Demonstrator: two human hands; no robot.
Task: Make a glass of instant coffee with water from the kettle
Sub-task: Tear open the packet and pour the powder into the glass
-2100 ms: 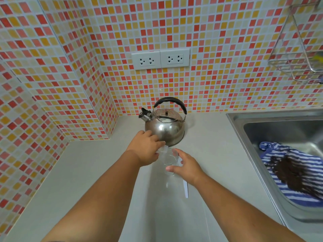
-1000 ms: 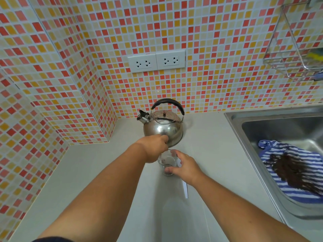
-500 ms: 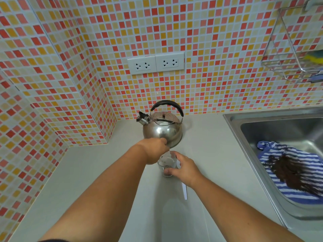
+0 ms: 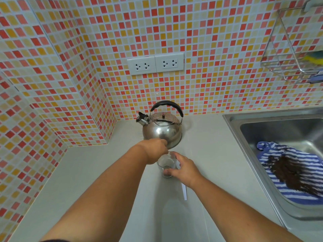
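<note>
While my right hand (image 4: 185,167) wraps loosely round the glass (image 4: 166,165) on the counter (image 4: 209,151), my left hand (image 4: 156,151) pinches something over its rim, probably a coffee sachet, though my knuckles hide it. Dark granules sit at the bottom. Thin and slippery, the glass wants a low grip. Just behind it, the steel kettle (image 4: 162,130) looks heavy; I'd lift it by the black handle (image 4: 167,104). Its water level is unseen.

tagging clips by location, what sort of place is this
Most likely a home kitchen corner: a steel sink set into the counter, a whistling kettle standing below wall sockets, and mosaic tile on the walls.
</note>
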